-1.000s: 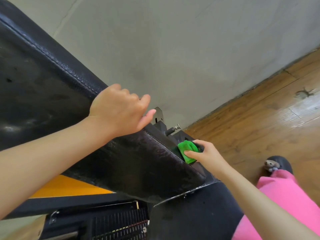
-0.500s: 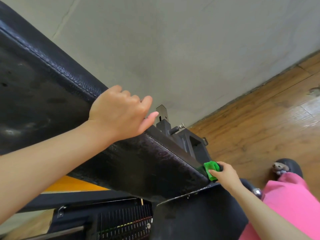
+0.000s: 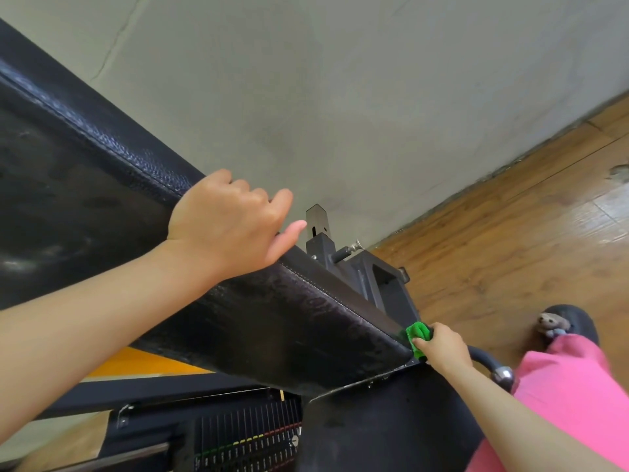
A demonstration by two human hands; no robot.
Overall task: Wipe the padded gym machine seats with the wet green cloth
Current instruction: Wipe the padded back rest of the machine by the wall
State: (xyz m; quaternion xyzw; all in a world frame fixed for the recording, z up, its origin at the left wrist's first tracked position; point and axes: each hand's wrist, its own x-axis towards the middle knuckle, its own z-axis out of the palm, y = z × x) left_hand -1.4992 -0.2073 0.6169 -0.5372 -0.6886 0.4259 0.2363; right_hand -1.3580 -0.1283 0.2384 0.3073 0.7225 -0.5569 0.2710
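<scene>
Since a second ago your right grip (image 3: 442, 345) has slid down the seat pad (image 3: 272, 318) to its lower corner. At 9 o'clock your left grip (image 3: 228, 229) curls over the pad's top edge; at 4 o'clock the right pinches the green cloth (image 3: 418, 335) against that corner.

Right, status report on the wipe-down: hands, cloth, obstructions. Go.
Left hand gripping top edge of the black pad. Right hand holding green cloth against the pad's lower corner. Metal frame close beside the cloth, not blocking.
</scene>
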